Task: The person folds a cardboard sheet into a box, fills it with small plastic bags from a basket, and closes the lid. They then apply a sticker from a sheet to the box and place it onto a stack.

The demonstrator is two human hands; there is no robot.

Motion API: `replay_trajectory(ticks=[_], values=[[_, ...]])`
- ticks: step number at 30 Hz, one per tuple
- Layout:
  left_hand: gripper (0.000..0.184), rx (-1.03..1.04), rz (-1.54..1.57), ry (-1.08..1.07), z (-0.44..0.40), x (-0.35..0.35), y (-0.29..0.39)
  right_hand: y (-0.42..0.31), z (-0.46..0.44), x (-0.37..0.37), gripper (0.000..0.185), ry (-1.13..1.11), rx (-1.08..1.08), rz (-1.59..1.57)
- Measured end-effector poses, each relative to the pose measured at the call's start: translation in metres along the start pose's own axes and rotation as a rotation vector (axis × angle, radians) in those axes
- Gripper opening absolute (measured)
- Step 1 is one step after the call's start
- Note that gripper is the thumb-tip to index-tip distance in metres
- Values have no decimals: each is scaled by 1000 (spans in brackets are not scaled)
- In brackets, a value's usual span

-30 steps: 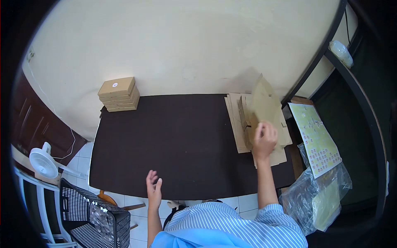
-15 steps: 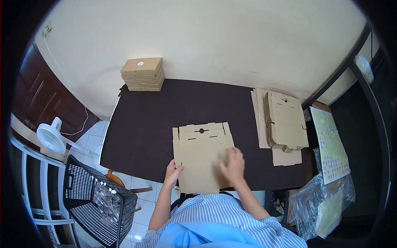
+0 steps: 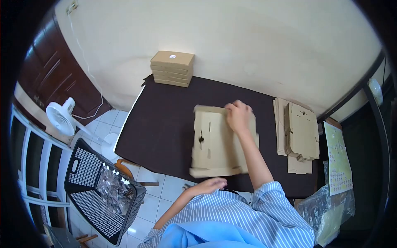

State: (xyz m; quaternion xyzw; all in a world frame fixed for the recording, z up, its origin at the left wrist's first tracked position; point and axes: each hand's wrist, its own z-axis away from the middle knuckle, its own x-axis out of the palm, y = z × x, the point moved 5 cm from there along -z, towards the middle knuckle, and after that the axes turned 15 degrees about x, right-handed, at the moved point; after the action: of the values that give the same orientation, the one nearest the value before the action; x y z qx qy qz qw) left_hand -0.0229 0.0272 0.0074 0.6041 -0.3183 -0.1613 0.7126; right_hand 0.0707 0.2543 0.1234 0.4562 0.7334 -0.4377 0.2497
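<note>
A flat brown cardboard box blank point(image 3: 221, 140) with slots and a round hole lies in front of me at the table's near side, slightly blurred. Its hole side faces left. My right hand point(image 3: 239, 116) reaches across it and grips its far edge, fingers bent over the rim. Just below the near edge, by my striped shirt, my left hand point(image 3: 210, 187) has its fingers stretched out and holds nothing. Whether its fingertips touch the cardboard I cannot tell.
Folded boxes point(image 3: 172, 70) are stacked at the back left of the dark table point(image 3: 161, 124). More flat cardboard blanks point(image 3: 304, 128) lie at the right. A black basket point(image 3: 103, 198) with grey packets stands at lower left, near a white fan point(image 3: 62, 118).
The cardboard blank has turned a quarter counterclockwise, its hole side going from far to left. My right hand moved to the far edge; my left let go. The view shifted.
</note>
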Motion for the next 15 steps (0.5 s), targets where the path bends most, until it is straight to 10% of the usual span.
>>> replay_trajectory(ticks=[5,11,15], values=[[41,139,82,-168,29,-12,38,-102,40,52,44,-292,-193,-240],[36,114,-205,821,70,-123,31,-1,71,53,53,-220,269,-34],[49,70,12,844,45,-144,9,100,59,60,59,-193,530,28]])
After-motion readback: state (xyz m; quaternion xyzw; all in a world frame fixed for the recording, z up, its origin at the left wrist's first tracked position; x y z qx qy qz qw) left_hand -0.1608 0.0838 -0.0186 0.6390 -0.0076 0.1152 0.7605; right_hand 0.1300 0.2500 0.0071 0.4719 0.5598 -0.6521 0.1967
